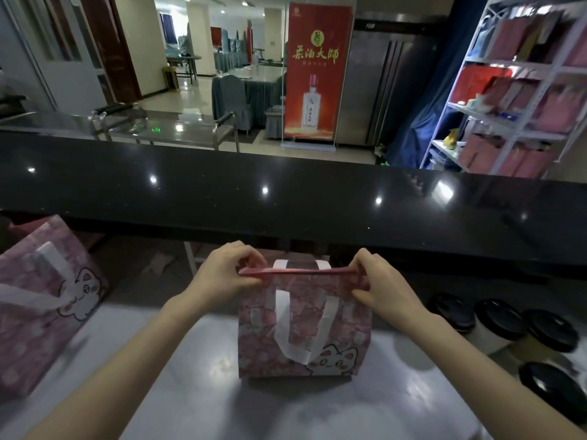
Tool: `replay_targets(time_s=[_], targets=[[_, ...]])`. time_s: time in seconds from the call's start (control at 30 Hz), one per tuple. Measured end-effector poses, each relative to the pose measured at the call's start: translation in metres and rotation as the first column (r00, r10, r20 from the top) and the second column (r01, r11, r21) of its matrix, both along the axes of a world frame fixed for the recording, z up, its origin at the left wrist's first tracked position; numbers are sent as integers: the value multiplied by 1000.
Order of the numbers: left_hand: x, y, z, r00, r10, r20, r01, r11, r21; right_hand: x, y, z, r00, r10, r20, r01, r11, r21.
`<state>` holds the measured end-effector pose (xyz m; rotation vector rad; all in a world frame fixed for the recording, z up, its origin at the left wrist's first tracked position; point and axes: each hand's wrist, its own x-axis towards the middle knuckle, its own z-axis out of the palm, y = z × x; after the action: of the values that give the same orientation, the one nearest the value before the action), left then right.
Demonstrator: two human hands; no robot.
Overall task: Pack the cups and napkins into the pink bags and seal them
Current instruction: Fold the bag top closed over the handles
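Far left of the middle pink bag (305, 338) we see a second pink bag (38, 306), soft, with a white strap handle and a cartoon cat print, resting at the edge of the pale glossy surface (197, 382). Our left hand (227, 274) pinches the left end of the middle bag's top edge, the grip closed on it. That bag stands upright on the surface, boxy, floral pink with a white cat face and looped white handles, its mouth pressed into a flat straight strip. Our right hand (378, 287) pinches the right end likewise. Right of the bag stand white cups (495, 328) with round black lids.
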<state>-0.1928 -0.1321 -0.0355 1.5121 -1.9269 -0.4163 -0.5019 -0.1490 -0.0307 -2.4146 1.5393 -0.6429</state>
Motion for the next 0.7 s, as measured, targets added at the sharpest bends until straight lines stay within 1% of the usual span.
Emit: replay_targets(time_s=[0.07, 0.13, 0.2, 0.27, 0.37, 0.53, 0.63, 0.7], targets=[[-2, 5, 0, 1000, 14, -4, -14, 1000, 27, -1, 0, 2, 995, -23, 96, 19, 999, 48], [-6, 9, -1, 999, 36, -34, -35, 999, 27, -3, 1, 4, 993, -21, 113, 15, 999, 51], [-11, 14, -5, 998, 41, -51, -40, 999, 20, -5, 3, 3, 997, -28, 65, 25, 998, 54], [-14, 19, -9, 999, 38, 7, -38, 999, 12, -8, 5, 2, 999, -24, 29, 22, 998, 62], [-13, 25, -11, 991, 44, 124, -44, 999, 3, -9, 7, 2, 999, 24, -36, -23, 999, 29], [-10, 30, -10, 976, 67, 209, -72, 997, 18, -7, 6, 3, 996, 62, -61, -62, 998, 9], [-10, 35, -10, 965, 49, 259, -68, 996, 63, -12, 5, 2, 989, 98, -110, -94, 995, 38], [-11, 39, -9, 966, 32, 258, -56, 995, 83, -16, 5, 2, 984, 112, -136, -102, 992, 75]])
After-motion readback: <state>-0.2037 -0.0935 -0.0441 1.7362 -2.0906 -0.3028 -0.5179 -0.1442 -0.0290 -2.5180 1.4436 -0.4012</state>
